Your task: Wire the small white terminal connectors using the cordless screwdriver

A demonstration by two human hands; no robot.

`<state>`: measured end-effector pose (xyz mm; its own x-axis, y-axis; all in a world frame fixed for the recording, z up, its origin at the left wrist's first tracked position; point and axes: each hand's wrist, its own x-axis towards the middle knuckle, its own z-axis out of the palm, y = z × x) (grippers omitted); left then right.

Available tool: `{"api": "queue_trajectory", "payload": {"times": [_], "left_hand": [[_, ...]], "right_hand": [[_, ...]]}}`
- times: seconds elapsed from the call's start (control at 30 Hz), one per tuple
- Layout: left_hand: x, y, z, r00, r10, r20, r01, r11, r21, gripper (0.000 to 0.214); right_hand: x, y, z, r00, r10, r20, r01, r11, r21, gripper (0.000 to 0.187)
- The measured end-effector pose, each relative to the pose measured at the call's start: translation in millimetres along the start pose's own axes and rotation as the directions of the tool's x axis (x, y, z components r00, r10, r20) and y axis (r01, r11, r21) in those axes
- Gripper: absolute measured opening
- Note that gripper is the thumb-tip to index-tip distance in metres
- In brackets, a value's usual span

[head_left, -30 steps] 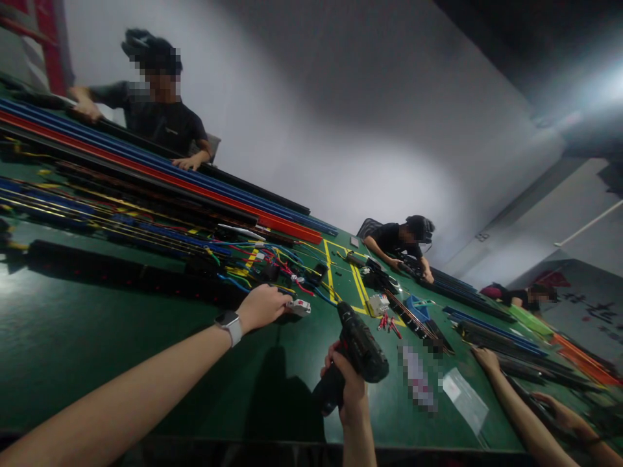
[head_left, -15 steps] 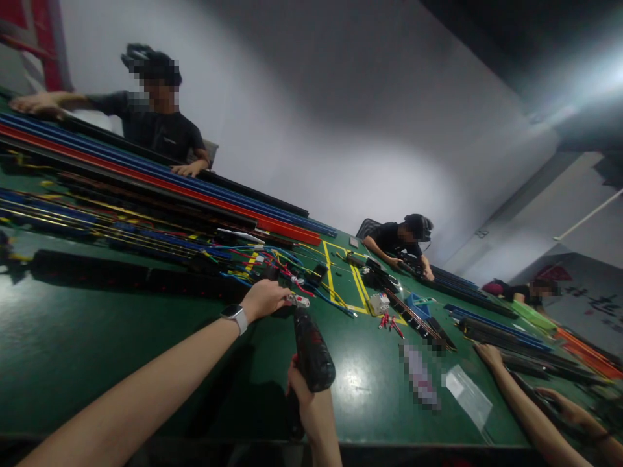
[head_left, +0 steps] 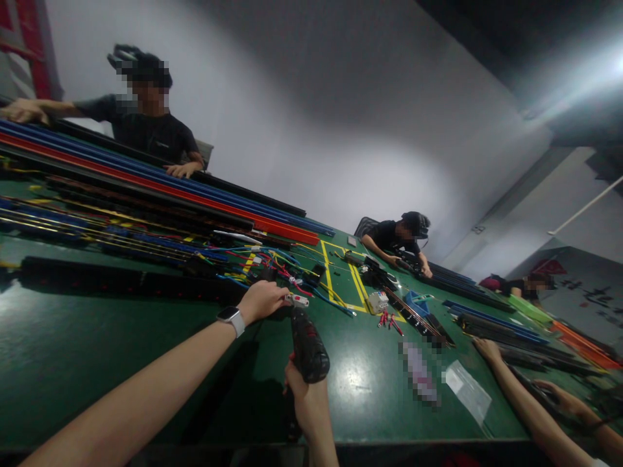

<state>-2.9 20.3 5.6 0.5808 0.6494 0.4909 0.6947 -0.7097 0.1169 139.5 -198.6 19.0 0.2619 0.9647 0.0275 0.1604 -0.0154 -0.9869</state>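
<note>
My right hand [head_left: 302, 387] is wrapped round the grip of a black cordless drill [head_left: 309, 347], whose nose points away from me. The drill's tip meets or nearly meets a small white-and-red block [head_left: 297, 300]; the exact contact is too small to tell. My left hand [head_left: 264, 300], with a watch on its wrist, pinches this block at its left end. Just beyond my left hand lies a tangle of blue, red and yellow wires [head_left: 292, 269]. A long black strip [head_left: 121, 280] runs to the left of that hand.
Long blue, red and black profiles [head_left: 160, 192] span the far left of the green table [head_left: 370, 395]. Right of the drill are a grey terminal block [head_left: 378, 301], red-handled pieces [head_left: 389, 321] and a plastic bag [head_left: 468, 392]. A co-worker's arms [head_left: 530, 405] reach in at right.
The view has shifted slightly. My hands keep their hold on the drill and the white-and-red block, and the drill's rear end sits slightly higher and further left in the picture.
</note>
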Motion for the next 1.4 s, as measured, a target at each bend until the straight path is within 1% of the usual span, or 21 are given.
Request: {"api": "queue_trajectory", "payload": {"times": [0.1,0.2,0.27,0.4,0.53,0.7,0.77,0.83,1.03,1.13,1.23,1.4], "left_hand": [[0.0,-0.1,2.2,1.000,-0.003,-0.006,0.003,1.000,-0.001,0.031],[1.1,2.4,4.5,1.000,-0.029,-0.004,0.029,1.000,0.004,0.030],[3.9,7.3,6.0,1.000,-0.026,-0.007,0.026,1.000,0.003,0.030],[16.7,22.8,12.7,0.999,0.036,-0.023,-0.036,0.999,-0.018,0.028],[32.2,33.3,24.4,0.999,0.046,-0.027,-0.047,0.999,-0.025,0.028],[38.6,31.8,32.5,0.999,0.032,-0.020,-0.033,0.999,-0.032,0.031],[38.1,30.5,32.7,0.999,0.043,-0.004,-0.043,0.998,-0.042,0.032],[37.2,30.2,31.9,0.999,0.048,0.012,-0.047,0.998,-0.042,0.031],[34.9,33.6,29.4,0.997,0.068,0.032,-0.067,0.998,-0.017,0.026],[34.3,34.1,30.5,0.997,0.071,0.035,-0.071,0.997,0.003,0.024],[34.0,33.6,31.6,0.996,0.080,0.047,-0.081,0.997,0.002,0.024],[33.0,34.0,30.5,0.996,0.073,0.044,-0.072,0.997,-0.024,0.024]], "right_hand": [[-0.5,-0.3,-1.5,1.000,0.004,0.014,-0.003,1.000,-0.011,0.029],[-1.5,1.7,-6.1,1.000,-0.001,-0.002,0.001,1.000,-0.030,0.031],[-1.8,3.9,-10.8,0.999,-0.010,-0.040,0.009,0.999,-0.036,0.034],[0.2,6.8,-20.2,0.987,-0.043,-0.153,0.040,0.999,-0.026,0.040],[4.4,5.2,-25.8,0.983,-0.031,-0.179,0.036,0.999,0.025,0.042],[10.1,5.2,-25.1,0.979,-0.009,-0.202,0.036,0.990,0.133,0.044],[11.0,4.6,-22.7,0.980,0.002,-0.200,0.032,0.985,0.167,0.045],[10.7,1.9,-20.3,0.984,0.002,-0.180,0.028,0.986,0.166,0.042],[9.7,-4.5,-15.7,0.989,0.004,-0.151,0.007,0.997,0.072,0.023],[10.9,0.5,-15.4,0.994,-0.011,-0.112,0.012,1.000,0.014,0.022],[11.7,5.9,-15.8,0.997,-0.025,-0.079,0.024,1.000,-0.006,0.023],[12.8,7.8,-16.0,0.995,-0.033,-0.093,0.033,0.999,-0.001,0.023]]}}
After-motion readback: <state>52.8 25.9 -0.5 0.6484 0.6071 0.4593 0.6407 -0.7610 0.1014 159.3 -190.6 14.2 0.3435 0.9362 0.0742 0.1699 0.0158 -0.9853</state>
